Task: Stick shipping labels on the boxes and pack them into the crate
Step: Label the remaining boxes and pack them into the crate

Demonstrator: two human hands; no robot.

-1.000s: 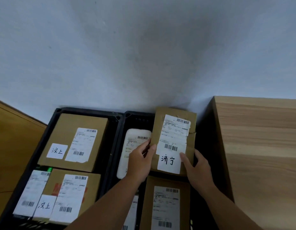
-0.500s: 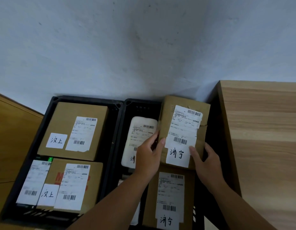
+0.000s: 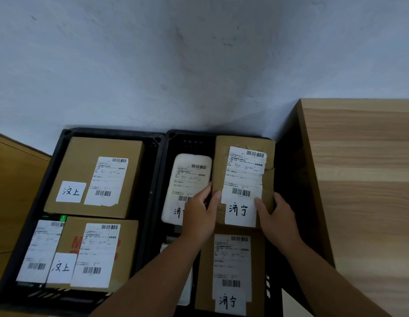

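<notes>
Brown cardboard, the labelled box (image 3: 243, 179) was gripped at its near edges by the left hand (image 3: 199, 216) and right hand (image 3: 276, 216), fingers (image 3: 218, 196) curled round it, at the far right of the right-hand crate (image 3: 194, 133), just beside a white parcel (image 3: 189, 177). It was best lowered level, and released only once seated flat.

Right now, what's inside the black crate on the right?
The right crate holds a white parcel, a far brown box held by the left hand and right hand, and a near brown box. Whatever lies under them is covered.
</notes>
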